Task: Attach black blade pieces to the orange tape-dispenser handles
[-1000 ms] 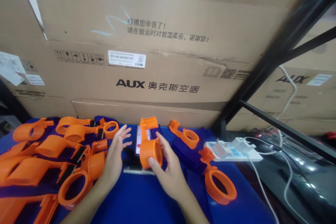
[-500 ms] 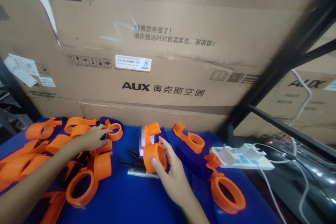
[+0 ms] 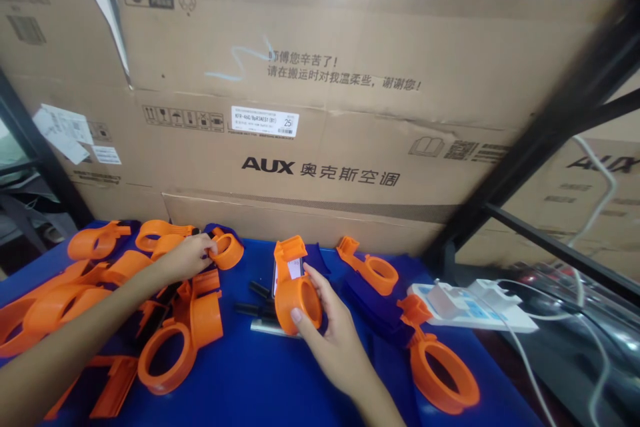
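My right hand [image 3: 330, 333] is closed around the ring of an orange plastic tape dispenser [image 3: 299, 303], thumb at the front and fingers behind. That dispenser stands upright, its wide cutter end on top, and partly covers a phone [image 3: 275, 273] on the blue tabletop. At the back left, my left hand [image 3: 193, 255] has its fingers closed at the near end of another orange tape dispenser [image 3: 229, 251], whose ring lies toward the right. Below my left forearm, more orange dispensers [image 3: 167, 357] lie in a loose heap.
Black markers [image 3: 250, 309] and a metal strip [image 3: 275, 329] lie in the middle of the blue table [image 3: 235, 380]. Two orange dispensers [image 3: 445, 373] rest on the right, near a white power strip [image 3: 470, 307] with cables. A large cardboard box [image 3: 320, 113] stands behind, beside a black shelf frame [image 3: 525, 147].
The view has shifted slightly, so things sit further right. My left fingers have closed on the back dispenser's end. My right hand keeps its hold, with little movement.
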The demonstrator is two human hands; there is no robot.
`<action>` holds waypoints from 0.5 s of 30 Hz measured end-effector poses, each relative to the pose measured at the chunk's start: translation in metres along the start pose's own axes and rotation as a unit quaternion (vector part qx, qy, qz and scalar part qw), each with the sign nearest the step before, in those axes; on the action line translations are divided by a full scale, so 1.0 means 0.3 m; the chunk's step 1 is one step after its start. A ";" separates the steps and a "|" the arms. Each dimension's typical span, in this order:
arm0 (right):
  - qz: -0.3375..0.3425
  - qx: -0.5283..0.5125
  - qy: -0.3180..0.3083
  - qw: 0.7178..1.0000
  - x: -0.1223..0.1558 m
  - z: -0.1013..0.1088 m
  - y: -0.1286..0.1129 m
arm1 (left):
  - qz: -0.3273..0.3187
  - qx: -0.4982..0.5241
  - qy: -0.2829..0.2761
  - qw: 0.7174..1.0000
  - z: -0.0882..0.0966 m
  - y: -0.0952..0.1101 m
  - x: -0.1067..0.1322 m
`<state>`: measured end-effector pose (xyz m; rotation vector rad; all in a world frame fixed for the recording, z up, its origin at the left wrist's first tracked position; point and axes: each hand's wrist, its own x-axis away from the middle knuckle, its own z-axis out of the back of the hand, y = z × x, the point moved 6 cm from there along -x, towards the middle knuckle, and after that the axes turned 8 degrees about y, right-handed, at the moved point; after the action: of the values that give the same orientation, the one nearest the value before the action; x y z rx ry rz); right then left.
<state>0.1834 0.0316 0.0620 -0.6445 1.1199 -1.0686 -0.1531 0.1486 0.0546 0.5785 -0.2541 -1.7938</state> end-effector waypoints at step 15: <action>0.025 0.041 -0.026 0.999 -0.015 -0.100 -0.031 | 0.056 0.091 0.075 0.991 0.231 0.130 0.043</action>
<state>0.1519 0.0348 0.0613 -0.5738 1.0372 -1.0446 -0.1581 0.1163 0.1283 0.8097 -0.3428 -1.6198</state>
